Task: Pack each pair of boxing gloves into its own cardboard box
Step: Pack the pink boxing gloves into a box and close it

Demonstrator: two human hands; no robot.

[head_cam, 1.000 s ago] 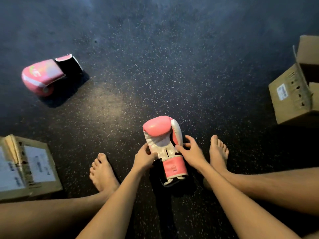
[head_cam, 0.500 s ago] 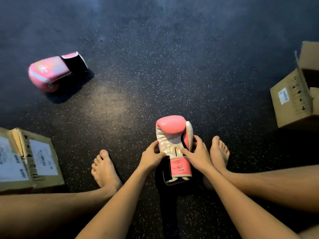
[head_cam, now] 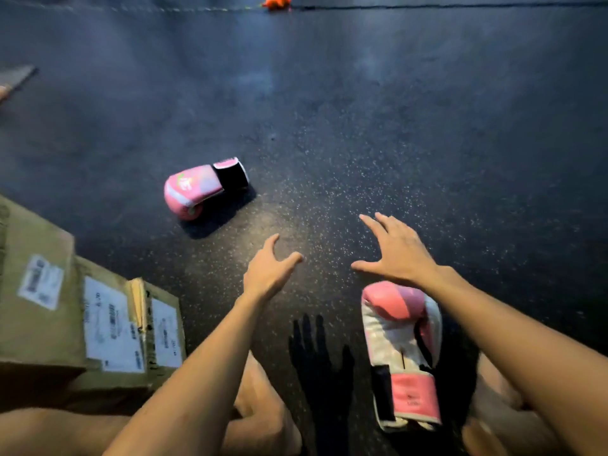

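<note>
Pink-and-white boxing glove lies palm side up on the dark speckled floor, near right, cuff toward the person. Second glove, also pink, on its side farther off at centre left, well apart from the first. Both hands reach forward over the floor between the gloves. Left hand released, fingers loosely spread, holding nothing. Right hand likewise released, fingers splayed, wrist above the near glove's tip. Cardboard boxes with white labels, near left. Small orange object at far edge, blurred
</note>
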